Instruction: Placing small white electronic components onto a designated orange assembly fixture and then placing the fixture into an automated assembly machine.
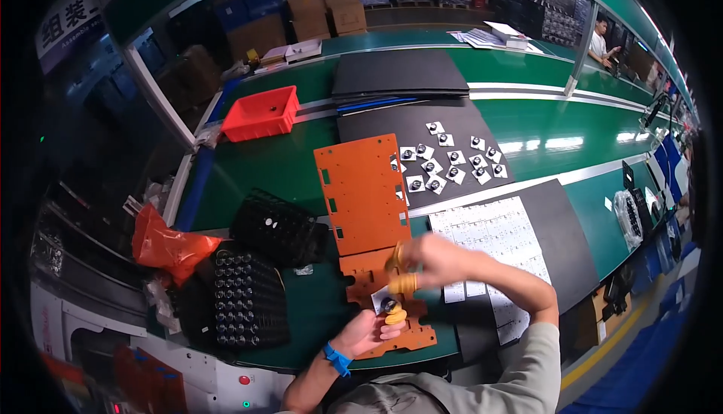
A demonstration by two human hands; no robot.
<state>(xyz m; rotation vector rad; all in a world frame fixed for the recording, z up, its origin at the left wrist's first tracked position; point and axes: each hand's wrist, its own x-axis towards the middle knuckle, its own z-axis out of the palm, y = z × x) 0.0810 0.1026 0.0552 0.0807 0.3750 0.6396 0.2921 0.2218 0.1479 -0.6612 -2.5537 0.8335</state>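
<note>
My left hand [367, 332], with yellow finger cots and a blue wristband [337, 360], grips a small white board with a black round part [388, 305] low over the orange fixture plate [364, 268]. Just above and to the right of it, my right hand [433, 260] hovers over the same plate, also wearing yellow finger cots. Motion smears its fingers, so anything between them cannot be made out. Behind my hands stands the upright orange panel [364, 195], joining the plate along its lower edge.
Several small white boards with black parts [454, 157] lie on a black mat. White sheets of boards [493, 237] are right of my hands. Black trays [275, 226], one of round parts [237, 297], an orange bag [169, 244] and a red bin [260, 114] stand left. A person [600, 41] is far right.
</note>
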